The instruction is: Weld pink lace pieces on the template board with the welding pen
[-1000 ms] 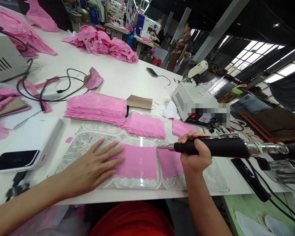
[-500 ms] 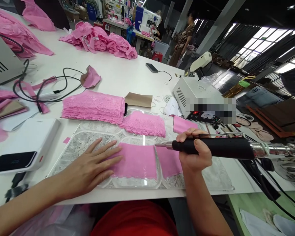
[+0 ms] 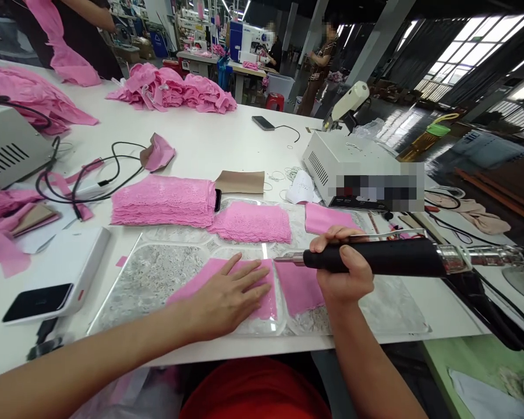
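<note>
My left hand (image 3: 231, 297) lies flat, fingers spread, on a pink fabric piece (image 3: 196, 279) over the clear-topped, marble-patterned mat (image 3: 157, 262). Wrapped in my right hand (image 3: 347, 270) is a thick black handpiece (image 3: 397, 258) with a narrow metal tip. That tip points left, over the gap between this piece and a second pink fabric piece (image 3: 294, 288); whether it touches the mat I cannot tell. Just behind the mat's near pieces lie a scalloped pink lace stack (image 3: 255, 221) and a taller lace stack (image 3: 166, 201).
A grey control box (image 3: 340, 157) stands behind the handpiece, its cables running right. At left are a white power bank (image 3: 81, 267) with a phone (image 3: 37, 304) on it, and looped black cable (image 3: 116, 154). A pink fabric heap (image 3: 170, 87) lies farther back. Other people stand beyond the table.
My left hand has slid right across the fabric piece, nearer the metal tip. My right hand still holds the handpiece in nearly the same place. The view has shifted slightly.
</note>
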Demonstrator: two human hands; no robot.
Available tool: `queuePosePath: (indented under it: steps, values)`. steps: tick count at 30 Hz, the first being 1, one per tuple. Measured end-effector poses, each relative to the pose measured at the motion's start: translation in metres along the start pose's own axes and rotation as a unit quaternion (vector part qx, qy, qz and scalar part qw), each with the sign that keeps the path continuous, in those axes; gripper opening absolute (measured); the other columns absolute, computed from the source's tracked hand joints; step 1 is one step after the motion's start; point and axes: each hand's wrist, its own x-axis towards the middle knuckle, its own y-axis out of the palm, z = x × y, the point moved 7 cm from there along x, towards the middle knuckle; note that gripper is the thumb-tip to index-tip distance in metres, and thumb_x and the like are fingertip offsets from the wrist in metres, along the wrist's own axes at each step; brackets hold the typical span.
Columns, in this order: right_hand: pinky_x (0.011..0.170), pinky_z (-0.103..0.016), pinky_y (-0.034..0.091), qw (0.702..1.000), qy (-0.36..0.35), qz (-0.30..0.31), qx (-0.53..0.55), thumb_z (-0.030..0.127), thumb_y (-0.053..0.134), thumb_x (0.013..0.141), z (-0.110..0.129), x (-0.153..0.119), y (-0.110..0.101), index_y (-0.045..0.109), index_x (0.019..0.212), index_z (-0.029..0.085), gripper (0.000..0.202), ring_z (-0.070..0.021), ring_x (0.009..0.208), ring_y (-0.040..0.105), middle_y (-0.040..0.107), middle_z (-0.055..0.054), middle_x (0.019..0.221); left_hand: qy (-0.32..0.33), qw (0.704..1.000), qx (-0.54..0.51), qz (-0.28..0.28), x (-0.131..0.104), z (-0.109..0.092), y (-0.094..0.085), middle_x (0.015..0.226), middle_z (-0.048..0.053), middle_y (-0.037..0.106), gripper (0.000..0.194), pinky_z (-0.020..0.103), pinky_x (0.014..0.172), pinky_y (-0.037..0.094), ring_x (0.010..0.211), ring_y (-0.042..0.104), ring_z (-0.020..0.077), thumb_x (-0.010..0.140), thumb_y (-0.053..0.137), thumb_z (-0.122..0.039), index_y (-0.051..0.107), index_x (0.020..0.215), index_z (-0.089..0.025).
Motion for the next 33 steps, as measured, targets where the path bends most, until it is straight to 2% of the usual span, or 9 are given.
queuePosePath:
  steps: [10, 27, 33]
  values:
    - [0.052, -0.030, 0.045, 1.000, -0.007, 0.016, 0.002, 0.022, 0.055, 0.064, -0.0015, -0.0009, 0.0022, 0.060, 0.075, 0.020, 0.012, -0.0110, 0.051, 0.054, 0.055, 0.002, 0.076, 0.000, 0.999, -0.019, 0.037, 0.0008, 0.0001, 0.0011, 0.143, 0.009, 0.049, 0.038, 0.053, 0.117, 0.017, 0.134, 0.044, 0.0264, 0.101, 0.038, -0.029, 0.051, 0.136, -0.019]
    - [0.054, -0.030, 0.046, 0.998, -0.020, 0.052, -0.018, 0.021, 0.058, 0.070, -0.0036, -0.0033, 0.0081, 0.058, 0.076, 0.020, 0.006, -0.0118, 0.055, 0.057, 0.056, 0.002, 0.075, -0.009, 0.999, -0.040, 0.029, 0.0000, 0.0023, 0.0030, 0.145, 0.007, 0.048, 0.039, 0.053, 0.118, 0.014, 0.135, 0.043, 0.0253, 0.101, 0.038, -0.031, 0.049, 0.137, -0.022]
    - [0.054, -0.030, 0.047, 0.997, -0.019, 0.064, -0.024, 0.021, 0.059, 0.073, -0.0043, -0.0038, 0.0092, 0.057, 0.078, 0.020, 0.005, -0.0121, 0.056, 0.057, 0.056, 0.002, 0.073, -0.006, 0.999, -0.028, 0.042, 0.0008, 0.0028, 0.0042, 0.146, 0.007, 0.046, 0.039, 0.054, 0.118, 0.012, 0.136, 0.042, 0.0261, 0.102, 0.037, -0.032, 0.048, 0.138, -0.022]
